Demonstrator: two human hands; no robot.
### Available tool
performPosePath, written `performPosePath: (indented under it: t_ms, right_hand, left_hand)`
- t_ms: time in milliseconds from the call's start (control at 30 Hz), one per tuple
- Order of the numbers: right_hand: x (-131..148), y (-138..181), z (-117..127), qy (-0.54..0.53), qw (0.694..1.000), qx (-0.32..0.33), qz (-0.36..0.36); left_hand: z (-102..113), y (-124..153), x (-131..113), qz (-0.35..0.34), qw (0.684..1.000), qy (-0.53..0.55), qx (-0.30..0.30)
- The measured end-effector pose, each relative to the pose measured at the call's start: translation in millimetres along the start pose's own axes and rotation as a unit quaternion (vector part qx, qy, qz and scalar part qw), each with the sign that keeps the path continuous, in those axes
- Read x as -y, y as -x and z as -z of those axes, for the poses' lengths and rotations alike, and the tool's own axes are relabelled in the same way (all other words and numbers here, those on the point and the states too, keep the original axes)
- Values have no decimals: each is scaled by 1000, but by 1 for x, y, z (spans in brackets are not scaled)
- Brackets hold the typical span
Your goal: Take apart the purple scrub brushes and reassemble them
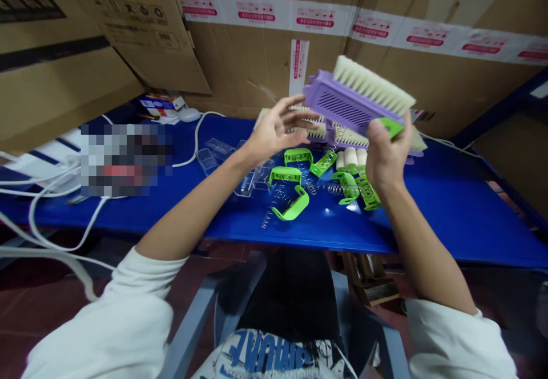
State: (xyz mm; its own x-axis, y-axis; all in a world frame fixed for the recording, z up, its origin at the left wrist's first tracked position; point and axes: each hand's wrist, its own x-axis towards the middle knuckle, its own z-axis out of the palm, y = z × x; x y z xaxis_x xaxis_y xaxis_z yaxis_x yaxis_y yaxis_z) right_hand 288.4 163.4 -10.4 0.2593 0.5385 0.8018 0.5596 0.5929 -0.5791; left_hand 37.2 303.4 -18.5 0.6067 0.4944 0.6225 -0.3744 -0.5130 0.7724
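My right hand [387, 153] grips a purple brush [342, 105] with pale bristles and a green end piece, raised above the table with the bristles facing up. To its left, my left hand [280, 125] has its fingers apart and holds nothing. More purple brushes [349, 136] lie behind my hands, partly hidden by them. Several bright green plastic clips [295, 205] are scattered below, with metal springs [266, 218] among them. Short white rollers [351, 159] stand near my right wrist. Clear plastic boxes [246, 185] lie under my left forearm.
Tall cardboard boxes [240, 53] wall in the back of the blue table [454, 208]. White cables [89, 219] loop over the left side, beside a blurred-out patch. A white mouse [189, 115] and a small box [160, 104] sit at the back left.
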Motion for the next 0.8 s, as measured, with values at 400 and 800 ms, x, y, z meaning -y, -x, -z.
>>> performPosePath:
  t_ms: [400,800]
  right_hand:
    - [42,-17,32,52,997,62,17]
    - [-12,-21,68,272,895,349,-48]
  left_hand:
    - [39,-3,1,-79,979,-139,-126]
    - [35,-6,21,-175,925,-288,-173]
